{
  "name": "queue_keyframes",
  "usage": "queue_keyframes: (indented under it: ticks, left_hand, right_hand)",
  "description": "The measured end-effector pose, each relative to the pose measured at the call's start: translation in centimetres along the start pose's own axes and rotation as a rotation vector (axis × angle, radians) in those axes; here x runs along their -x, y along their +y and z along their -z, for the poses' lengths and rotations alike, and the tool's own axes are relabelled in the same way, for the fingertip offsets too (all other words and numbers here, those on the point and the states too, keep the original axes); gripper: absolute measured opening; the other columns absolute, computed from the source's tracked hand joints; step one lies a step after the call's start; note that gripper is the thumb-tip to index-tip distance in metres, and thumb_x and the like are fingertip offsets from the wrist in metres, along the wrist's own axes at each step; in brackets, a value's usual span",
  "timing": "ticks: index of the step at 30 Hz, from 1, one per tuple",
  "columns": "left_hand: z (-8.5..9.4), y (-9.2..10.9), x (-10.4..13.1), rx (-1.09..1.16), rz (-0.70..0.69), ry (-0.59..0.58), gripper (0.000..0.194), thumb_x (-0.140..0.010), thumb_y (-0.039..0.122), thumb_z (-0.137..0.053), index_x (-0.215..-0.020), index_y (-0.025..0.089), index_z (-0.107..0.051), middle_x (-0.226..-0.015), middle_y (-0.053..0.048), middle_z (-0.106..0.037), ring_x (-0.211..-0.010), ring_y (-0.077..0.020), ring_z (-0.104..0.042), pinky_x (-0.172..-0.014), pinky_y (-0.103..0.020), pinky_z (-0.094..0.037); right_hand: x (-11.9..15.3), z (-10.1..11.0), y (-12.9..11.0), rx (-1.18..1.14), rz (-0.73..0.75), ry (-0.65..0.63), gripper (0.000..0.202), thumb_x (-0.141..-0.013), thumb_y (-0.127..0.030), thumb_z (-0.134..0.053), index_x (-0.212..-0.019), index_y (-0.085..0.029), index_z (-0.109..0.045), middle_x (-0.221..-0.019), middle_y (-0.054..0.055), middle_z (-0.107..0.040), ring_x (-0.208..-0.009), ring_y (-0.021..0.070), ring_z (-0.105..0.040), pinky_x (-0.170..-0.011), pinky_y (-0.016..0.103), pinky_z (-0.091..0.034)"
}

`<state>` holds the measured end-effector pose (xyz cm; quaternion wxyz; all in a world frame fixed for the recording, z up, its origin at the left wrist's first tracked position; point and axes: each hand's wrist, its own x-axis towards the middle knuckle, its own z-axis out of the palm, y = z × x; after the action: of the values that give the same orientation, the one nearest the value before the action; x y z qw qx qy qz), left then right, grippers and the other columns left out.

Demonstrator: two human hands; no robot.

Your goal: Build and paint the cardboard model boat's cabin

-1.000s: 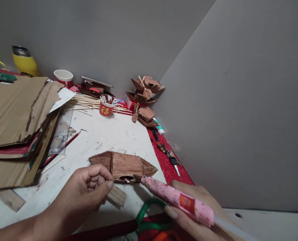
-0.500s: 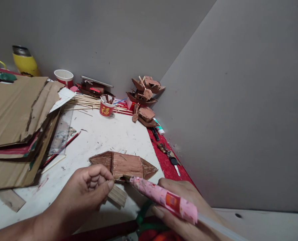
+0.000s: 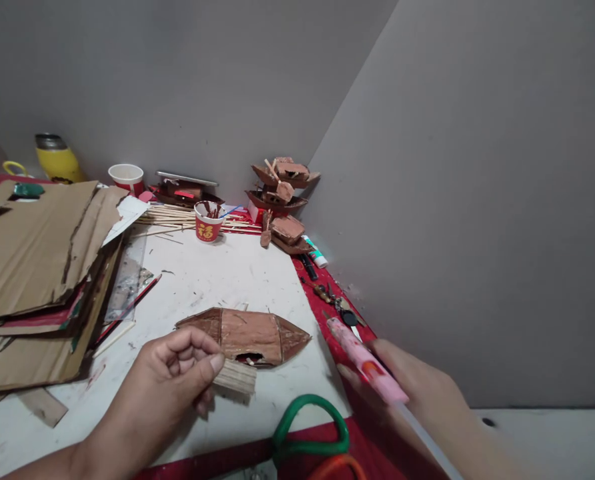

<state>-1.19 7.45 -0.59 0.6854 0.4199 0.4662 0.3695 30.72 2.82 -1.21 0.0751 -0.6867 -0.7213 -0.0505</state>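
Note:
In the head view a brown cardboard model boat (image 3: pixel 251 327) lies on the white work surface, with a dark opening in the near side of its cabin. Beside its near left side, my left hand (image 3: pixel 177 373) is closed, thumb pressed to forefinger. A small corrugated cardboard piece (image 3: pixel 236 380) sticks out from under those fingertips. To the right of the boat, my right hand (image 3: pixel 412 380) grips a pink hot glue gun (image 3: pixel 365 363). A translucent glue stick (image 3: pixel 430 440) runs out of its rear, and its nozzle is apart from the boat.
Green-handled scissors (image 3: pixel 310 427) lie at the near edge. Stacked cardboard (image 3: pixel 37 253) fills the left. Behind are a red paper cup (image 3: pixel 208 227), thin wooden sticks (image 3: pixel 172 219), a yellow bottle (image 3: pixel 59 162) and finished model boats (image 3: pixel 285 190). Keys (image 3: pixel 347 315) lie along the right wall.
My right hand has drawn the glue gun away from the boat to the right, uncovering the cabin opening and the green scissor handle. The cardboard piece at my left hand has turned slightly.

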Motion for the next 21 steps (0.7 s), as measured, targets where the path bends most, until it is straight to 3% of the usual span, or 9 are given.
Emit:
queue_keyframes:
  ticks: [5,8,11,14,17,21]
  left_hand:
    - [-1.3,1.3,0.5,-0.001,-0.054,0.052,0.029,-0.066,0.037,-0.077,-0.075,0.015,-0.06,-0.046,0.004,-0.059,-0.041,-0.0074,-0.052,-0.044,-0.016,-0.039]
    - [-1.8,1.7,0.4,0.006,-0.07,0.055,0.029,-0.065,0.035,-0.077,-0.074,0.015,-0.058,-0.046,0.004,-0.059,-0.042,-0.0077,-0.053,-0.046,-0.017,-0.041]
    - [-2.6,1.9,0.4,-0.002,-0.093,0.047,0.027,-0.068,0.033,-0.075,-0.075,0.016,-0.056,-0.047,0.005,-0.059,-0.043,-0.0078,-0.053,-0.046,-0.017,-0.041]
    - [-3.5,2.0,0.3,0.016,-0.122,0.025,0.026,-0.069,0.03,-0.075,-0.074,0.017,-0.053,-0.047,0.007,-0.057,-0.042,-0.0067,-0.051,-0.045,-0.016,-0.039]
    - [-4.2,2.0,0.3,0.004,-0.131,-0.032,0.027,-0.07,0.031,-0.074,-0.073,0.018,-0.051,-0.046,0.008,-0.055,-0.04,-0.0056,-0.049,-0.043,-0.015,-0.038]
    - [-3.9,1.9,0.1,0.009,-0.098,-0.068,0.028,-0.071,0.035,-0.073,-0.073,0.018,-0.051,-0.045,0.008,-0.054,-0.039,-0.0062,-0.05,-0.042,-0.015,-0.037]
  right_hand:
    - [0.1,-0.3,2.8,-0.027,0.042,-0.095,0.033,-0.084,-0.044,-0.054,-0.106,-0.019,-0.058,-0.097,0.012,-0.071,-0.082,0.0281,-0.07,-0.062,0.034,-0.053]
    - [0.9,1.4,2.9,-0.106,0.126,-0.087,0.036,-0.082,-0.046,-0.061,-0.109,-0.022,-0.06,-0.097,0.009,-0.07,-0.078,0.0249,-0.069,-0.063,0.033,-0.055]
    - [1.6,4.1,0.5,-0.2,0.249,0.124,0.027,-0.089,-0.039,-0.058,-0.109,-0.023,-0.059,-0.099,0.01,-0.067,-0.082,0.0234,-0.066,-0.066,0.032,-0.054]
    - [1.0,5.5,-3.8,-0.307,0.525,0.295,0.023,-0.091,-0.022,-0.057,-0.113,-0.017,-0.057,-0.104,0.013,-0.064,-0.094,0.0233,-0.062,-0.079,0.034,-0.05]
    - [-0.8,5.1,-7.4,-0.29,0.722,0.265,0.018,-0.093,-0.016,-0.053,-0.11,-0.015,-0.059,-0.093,0.009,-0.066,-0.08,0.0194,-0.059,-0.071,0.034,-0.047]
    - [-2.9,3.6,-8.7,-0.27,0.865,0.291,0.019,-0.096,-0.011,-0.044,-0.103,-0.011,-0.062,-0.087,0.01,-0.067,-0.076,0.0201,-0.056,-0.066,0.034,-0.045]
